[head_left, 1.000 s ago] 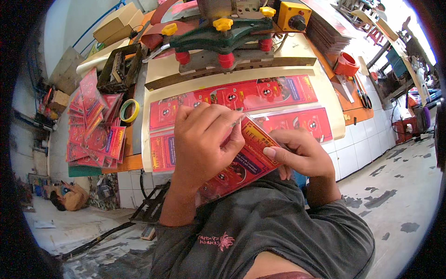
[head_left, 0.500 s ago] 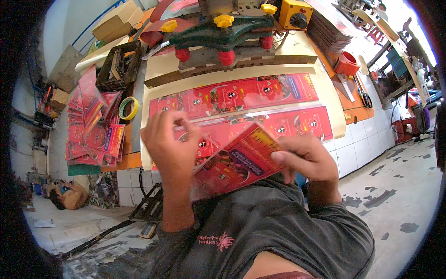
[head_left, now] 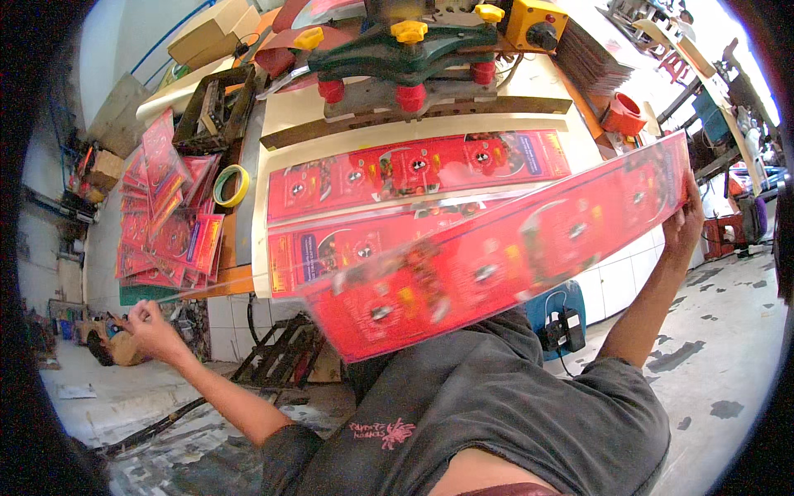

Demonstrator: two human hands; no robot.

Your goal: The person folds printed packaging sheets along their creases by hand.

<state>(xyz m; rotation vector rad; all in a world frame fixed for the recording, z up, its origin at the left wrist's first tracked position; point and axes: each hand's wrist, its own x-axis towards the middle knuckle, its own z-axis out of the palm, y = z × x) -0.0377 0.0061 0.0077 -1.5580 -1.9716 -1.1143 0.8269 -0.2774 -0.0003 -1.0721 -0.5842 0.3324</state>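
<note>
A long red printed plastic strip [head_left: 529, 248] is stretched slantwise in front of me, its right end higher than its left. My right hand [head_left: 685, 217] is closed on that raised end. Far out to the left, my left hand [head_left: 155, 331] has its fingers pinched together, with a thin see-through band of clear film [head_left: 248, 281] running from them toward the strip's left end. Beyond, two similar strips lie on the cream work surface: a fully visible far strip [head_left: 339, 178] and a near strip [head_left: 289, 252], partly covered by the held one.
Over the back of the table stands a press with a dark green clamp plate [head_left: 405, 51] and yellow knobs. To the left are a heap of red printed packets [head_left: 169, 223], a yellow tape roll [head_left: 231, 185] and a dark tray [head_left: 215, 112]. A red ring-shaped holder [head_left: 623, 116] sits right.
The folded red piece has opened out into a long strip. My left hand has swung down and left, and my right hand has moved up and right, pulling it lengthwise.
</note>
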